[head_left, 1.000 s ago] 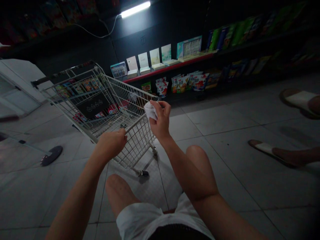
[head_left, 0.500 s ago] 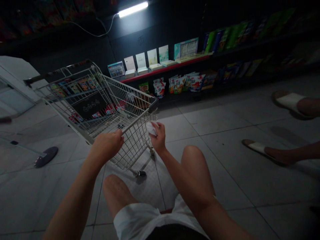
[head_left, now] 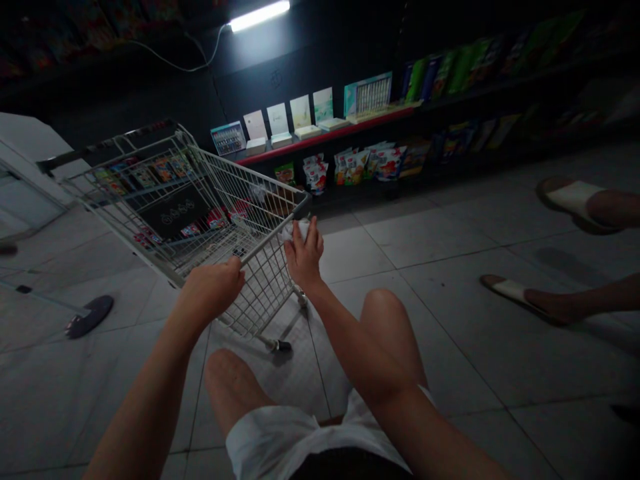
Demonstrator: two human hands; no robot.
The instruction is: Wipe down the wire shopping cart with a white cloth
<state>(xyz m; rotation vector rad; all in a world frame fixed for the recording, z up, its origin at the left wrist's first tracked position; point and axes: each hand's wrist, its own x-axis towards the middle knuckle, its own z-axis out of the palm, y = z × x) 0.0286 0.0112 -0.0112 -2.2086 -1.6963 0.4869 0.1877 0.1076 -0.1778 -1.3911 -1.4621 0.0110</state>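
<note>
A metal wire shopping cart (head_left: 264, 248) stands in front of me, its near end close to my knees. My left hand (head_left: 216, 288) is closed around the top rail at that end. In my right hand (head_left: 306, 259) is a crumpled white cloth (head_left: 289, 231), pressed against the cart's near right corner just below the dark corner cap (head_left: 302, 200). My fingers lie over the cloth and hide part of it. A dark panel (head_left: 177, 212) is fixed inside the cart.
Beyond the cart, a shelf with a red edge (head_left: 320, 139) carries upright cards and boxed sets. Snack bags (head_left: 357, 165) sit below it. To the left is a round stand base (head_left: 90, 316). Another person's feet in pale slippers (head_left: 507, 288) are at the right. A lit tube lamp (head_left: 260, 16) hangs above.
My right hand has moved up and slightly left with the cloth, from the cart's end mesh toward the corner cap. My left hand keeps its grip on the rail.
</note>
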